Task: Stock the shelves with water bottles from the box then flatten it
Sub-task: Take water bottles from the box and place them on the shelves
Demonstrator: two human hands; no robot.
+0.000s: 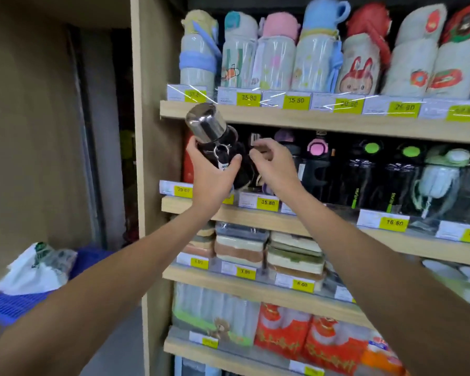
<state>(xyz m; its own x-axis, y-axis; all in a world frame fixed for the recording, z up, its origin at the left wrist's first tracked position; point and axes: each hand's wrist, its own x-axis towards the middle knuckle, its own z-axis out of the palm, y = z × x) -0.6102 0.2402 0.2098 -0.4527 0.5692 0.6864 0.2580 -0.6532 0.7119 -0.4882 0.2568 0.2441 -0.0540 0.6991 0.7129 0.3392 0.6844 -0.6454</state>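
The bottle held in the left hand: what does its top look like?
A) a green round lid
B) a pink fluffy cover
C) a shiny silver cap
C: the dark bottle gripped by the left hand carries a shiny silver cap, tilted toward the upper left.

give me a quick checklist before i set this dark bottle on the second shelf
1. Grip: the left hand wraps the dark bottle round its body: ok.
2. Bottle upright: it tilts, its silver cap leaning up and to the left: not ok.
3. Free slot on the second shelf: the hands hide the spot behind them: cannot tell.
4. Right hand free to help: its fingers are curled and may be pinching something small: cannot tell.
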